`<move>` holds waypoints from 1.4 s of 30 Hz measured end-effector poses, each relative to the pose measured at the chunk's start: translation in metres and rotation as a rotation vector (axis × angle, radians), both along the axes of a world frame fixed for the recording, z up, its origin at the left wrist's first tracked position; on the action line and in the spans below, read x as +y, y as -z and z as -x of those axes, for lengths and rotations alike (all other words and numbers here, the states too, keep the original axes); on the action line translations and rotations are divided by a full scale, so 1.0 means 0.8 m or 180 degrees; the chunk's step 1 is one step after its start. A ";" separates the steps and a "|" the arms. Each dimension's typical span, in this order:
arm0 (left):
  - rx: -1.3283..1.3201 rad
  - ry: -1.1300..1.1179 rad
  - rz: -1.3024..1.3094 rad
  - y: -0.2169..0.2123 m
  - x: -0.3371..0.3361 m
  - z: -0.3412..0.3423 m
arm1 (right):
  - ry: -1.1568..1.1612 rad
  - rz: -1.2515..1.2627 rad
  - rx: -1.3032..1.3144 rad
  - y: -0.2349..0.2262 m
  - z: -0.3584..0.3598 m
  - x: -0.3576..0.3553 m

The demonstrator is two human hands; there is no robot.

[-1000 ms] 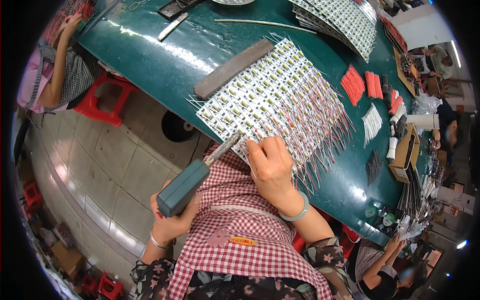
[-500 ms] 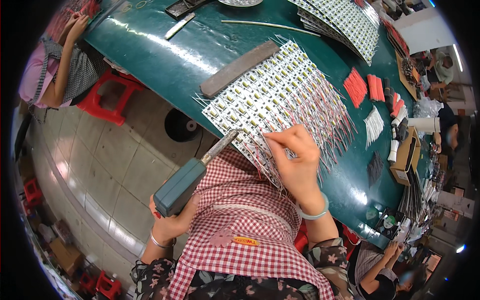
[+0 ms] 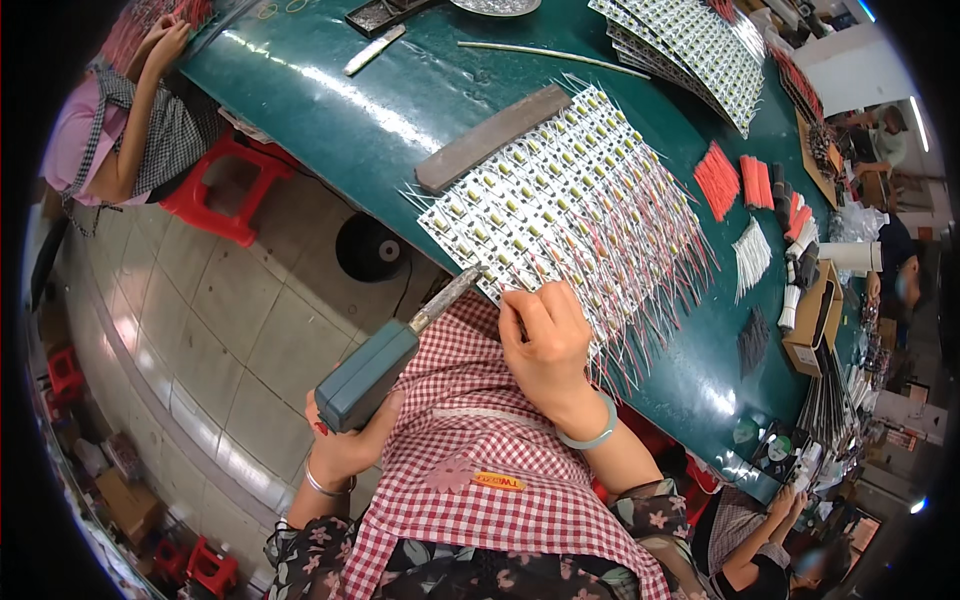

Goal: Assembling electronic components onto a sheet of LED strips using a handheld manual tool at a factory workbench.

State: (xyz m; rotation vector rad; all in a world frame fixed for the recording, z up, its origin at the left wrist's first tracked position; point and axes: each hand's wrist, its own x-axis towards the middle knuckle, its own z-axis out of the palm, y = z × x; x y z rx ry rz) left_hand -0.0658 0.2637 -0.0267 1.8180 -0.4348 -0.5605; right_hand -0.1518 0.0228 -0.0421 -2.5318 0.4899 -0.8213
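Observation:
My left hand (image 3: pixel 352 440) is wrapped round a dark green soldering gun (image 3: pixel 368 372). Its metal tip meets the near left edge of a white circuit board panel (image 3: pixel 436 222), which carries rows of small yellow-green components. Red and white wires (image 3: pixel 650 262) stick out thickly from the panel's right part. Just right of the tip, my right hand (image 3: pixel 552 345) is closed in a pinch over the panel's near edge. Whatever its fingers hold is too small or hidden to make out. A dark grey bar (image 3: pixel 495 137) lies along the panel's far left side.
Bundles of red wire (image 3: pixel 717 180) and white wire (image 3: pixel 752 256) lie to the right on the green table (image 3: pixel 310 90). More panels (image 3: pixel 690 60) are stacked at the back. One co-worker (image 3: pixel 110 130) sits far left beside a red stool (image 3: pixel 230 195); another (image 3: pixel 760 540) works lower right.
My right hand has shifted left and nearer to me, its fingers curling in more. The soldering gun's tip stays at the panel's near left edge. The whole view has shifted slightly.

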 end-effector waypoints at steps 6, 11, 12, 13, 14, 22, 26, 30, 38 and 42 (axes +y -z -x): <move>0.0008 0.0134 0.0092 0.003 0.001 0.000 | -0.0012 0.0253 -0.0102 0.010 -0.002 0.004; -0.0152 0.0307 0.0174 0.004 0.000 -0.003 | -0.0031 0.0302 -0.0081 0.010 -0.002 0.005; -0.0220 0.0350 0.0206 0.004 -0.001 -0.004 | -0.0026 0.0315 -0.0078 0.011 -0.002 0.005; -0.0293 0.0380 0.0203 0.003 -0.003 -0.005 | -0.0022 0.0315 -0.0077 0.011 -0.002 0.006; -0.0365 0.0411 0.0200 0.002 -0.004 -0.006 | -0.0018 0.0315 -0.0075 0.011 -0.002 0.006; -0.0409 0.0469 0.0103 0.001 -0.006 -0.008 | -0.0001 0.0453 -0.0066 0.014 -0.002 0.007; 0.0259 0.0054 0.0085 0.011 0.009 0.003 | -0.0016 0.0452 -0.0076 0.013 -0.003 0.008; 0.0978 -0.0270 0.0361 -0.008 0.007 0.000 | -0.0022 0.0454 -0.0056 0.015 -0.002 0.007; 0.0664 -0.0533 0.0538 -0.014 -0.012 -0.016 | -0.0013 0.0293 0.0132 0.014 0.005 0.006; 0.0806 -0.0474 0.0861 -0.023 -0.033 -0.057 | 0.0121 0.0637 0.0461 -0.012 0.005 0.014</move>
